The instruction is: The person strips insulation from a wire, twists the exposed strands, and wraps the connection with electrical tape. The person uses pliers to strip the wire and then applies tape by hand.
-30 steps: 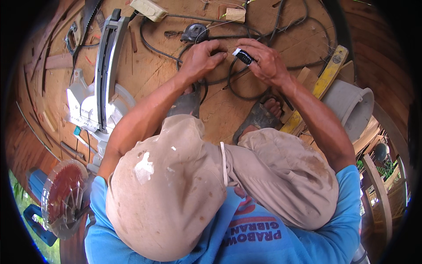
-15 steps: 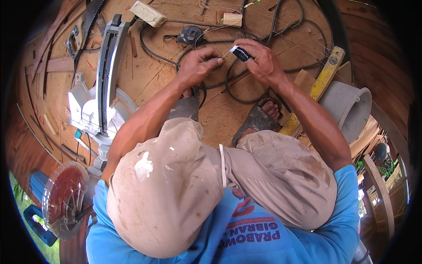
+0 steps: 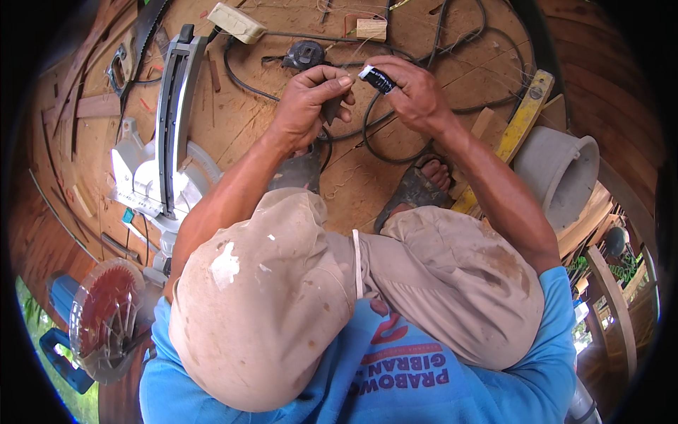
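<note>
While the right hand (image 3: 418,97) grips a glossy, white-ended black object (image 3: 378,80), the left hand (image 3: 308,103) is pinched.

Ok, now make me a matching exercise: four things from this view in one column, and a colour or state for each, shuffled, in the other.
1. level
2. bucket
3. round blade
4. right grip

A. grey
B. closed on a small black thing with a white end
C. yellow
D. red

Pairs: 1-C, 2-A, 3-D, 4-B

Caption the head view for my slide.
Right hand holds a small black-and-white object, left hand beside it, tape measure beyond.
</note>
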